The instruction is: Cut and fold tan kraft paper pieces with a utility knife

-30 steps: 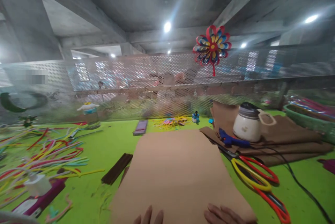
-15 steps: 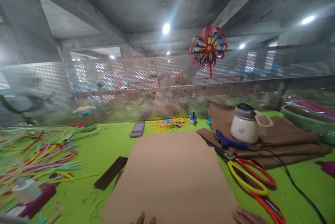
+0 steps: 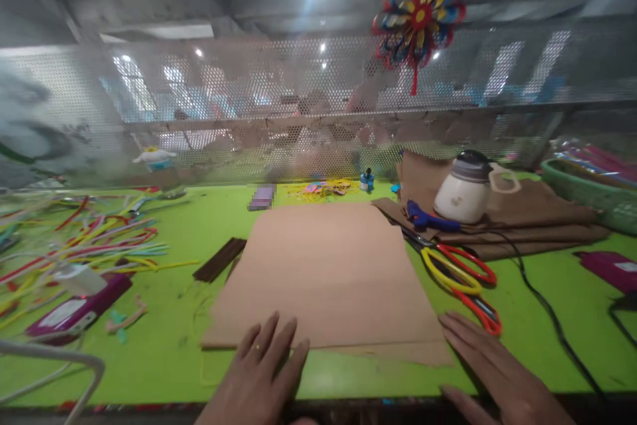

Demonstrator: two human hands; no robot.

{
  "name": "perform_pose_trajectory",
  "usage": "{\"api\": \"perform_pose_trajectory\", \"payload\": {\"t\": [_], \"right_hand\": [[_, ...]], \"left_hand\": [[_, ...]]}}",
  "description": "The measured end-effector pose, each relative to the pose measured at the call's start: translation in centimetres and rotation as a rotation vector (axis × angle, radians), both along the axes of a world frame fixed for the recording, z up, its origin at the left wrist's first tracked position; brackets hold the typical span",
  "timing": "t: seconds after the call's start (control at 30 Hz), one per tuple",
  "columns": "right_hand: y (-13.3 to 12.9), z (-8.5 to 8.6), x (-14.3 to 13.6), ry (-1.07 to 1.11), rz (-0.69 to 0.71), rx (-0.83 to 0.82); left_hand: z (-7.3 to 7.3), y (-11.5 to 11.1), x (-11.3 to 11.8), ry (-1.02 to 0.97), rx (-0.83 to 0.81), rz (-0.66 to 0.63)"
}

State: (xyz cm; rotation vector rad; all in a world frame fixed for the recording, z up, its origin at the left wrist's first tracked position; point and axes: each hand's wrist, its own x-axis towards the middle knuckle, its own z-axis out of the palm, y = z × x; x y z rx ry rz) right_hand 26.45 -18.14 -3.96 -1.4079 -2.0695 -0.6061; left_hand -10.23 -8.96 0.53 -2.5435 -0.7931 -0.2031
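Tan, flat and round-cornered, one sheet [image 3: 323, 272] is laid on the bright-green tabletop [image 3: 159, 359] — its near edge is overlapped by the left hand [image 3: 266, 365], spread open; the right hand [image 3: 497, 365] is held open at its right edge.

The left hand [image 3: 261, 372] wears a gold-coloured ring [image 3: 257, 347]; it circles one finger.

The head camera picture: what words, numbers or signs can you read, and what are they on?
No words, numbers or signs are readable.
White label on the long purple plastic box at left: too blurred.
White label on the purple plastic box, far right: too blurred.
Pale label on the small blue bottle: too small.
Mark on the cream-white jug with dark lid: too small.
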Motion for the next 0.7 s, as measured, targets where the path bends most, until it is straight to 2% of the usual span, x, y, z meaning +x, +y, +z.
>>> {"api": "perform_pose_trajectory", "payload": {"t": [0.07,0.13,0.23,0.33,0.4,0.57,0.7], "right_hand": [[-0.2,1.8,-1.5,0.008,-0.011,0.02],[0.3,3.2,-3.5,-0.015,0.029,-0.024],[1.7,4.0,-7.0,-0.131,0.158,-0.058],[3.1,3.5,-9.7,-0.25,0.231,-0.036],[3.6,2.9,-10.5,-0.295,0.239,-0.023],[3.9,1.4,-9.8,-0.287,0.235,-0.008],[4.3,-0.8,-8.9,-0.283,0.273,-0.012]], "left_hand": [[0.5,-0.4,0.4,-0.01,-0.053,-0.003],[0.4,-0.6,0.4,-0.021,-0.112,0.006],[-0.2,-0.7,0.3,-0.034,-0.215,0.053],[-0.5,-1.0,0.3,-0.05,-0.316,0.09],[-0.4,-1.2,0.4,-0.06,-0.376,0.113],[0.3,-1.5,0.4,-0.088,-0.482,0.106],[0.5,-1.2,-0.5,-0.099,-0.514,0.073]]}}
